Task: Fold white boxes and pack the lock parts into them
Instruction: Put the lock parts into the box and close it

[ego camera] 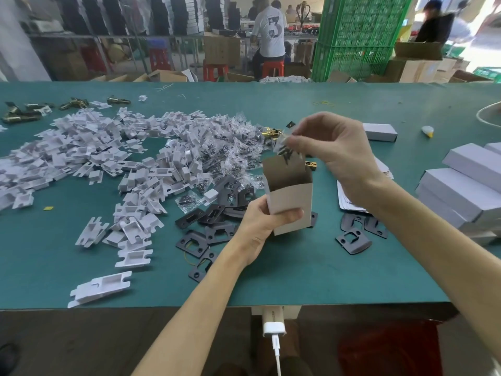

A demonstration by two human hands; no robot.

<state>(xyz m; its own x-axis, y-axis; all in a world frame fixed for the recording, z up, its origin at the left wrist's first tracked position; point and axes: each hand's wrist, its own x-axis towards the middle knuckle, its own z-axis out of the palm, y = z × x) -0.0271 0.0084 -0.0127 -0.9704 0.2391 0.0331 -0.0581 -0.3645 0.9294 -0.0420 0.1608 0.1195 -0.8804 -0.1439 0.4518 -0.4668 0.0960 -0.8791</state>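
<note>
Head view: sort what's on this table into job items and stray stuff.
Job: open white box held by the left hand; bag of screws pinched by the right hand; black plates; white inserts; closed white boxes.
Lying about: rubber bands; white charger; yellow scrap.

— Where does the camera sit?
— On my head. It faces forward and down over the green table.
— How near is it?
— Near. My left hand and right hand reach in from the bottom edge. The white box and clear bag they hold land near the middle.
— And around that?
— It's wide-angle. The floor under the table's near edge shows at the bottom, and the workshop beyond the far edge shows at the top.
</note>
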